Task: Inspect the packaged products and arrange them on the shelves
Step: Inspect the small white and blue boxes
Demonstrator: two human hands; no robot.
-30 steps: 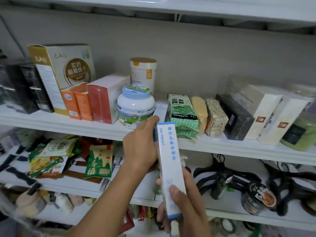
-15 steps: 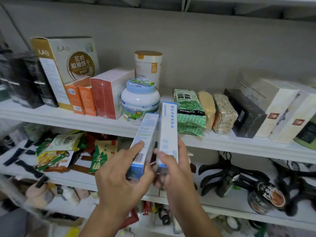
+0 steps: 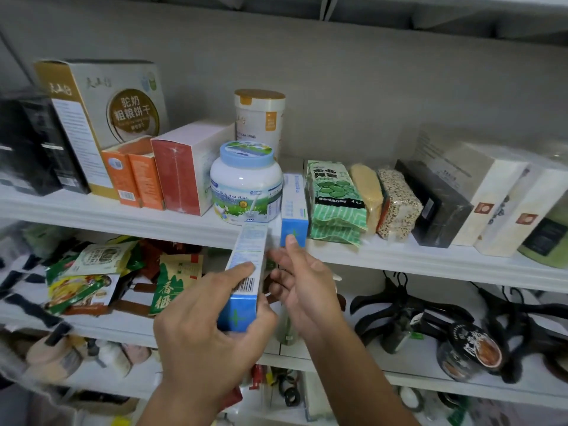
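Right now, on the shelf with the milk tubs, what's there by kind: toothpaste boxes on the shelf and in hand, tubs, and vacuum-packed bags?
Blue-and-white toothpaste boxes: 2, one on the shelf, one in the left hand
Tubs: 2, blue-lidded, gold-lidded
Vacuum-packed bags: 3, green, yellow, mixed grain
Total: 7

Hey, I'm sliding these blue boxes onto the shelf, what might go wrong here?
The shelved blue box sits in a narrow slot between the white jar and the green bag; the right hand pushing it may nudge either. Its front end also sits at the shelf edge, so it might tip off. No clear slot shows for the second box in the left hand.
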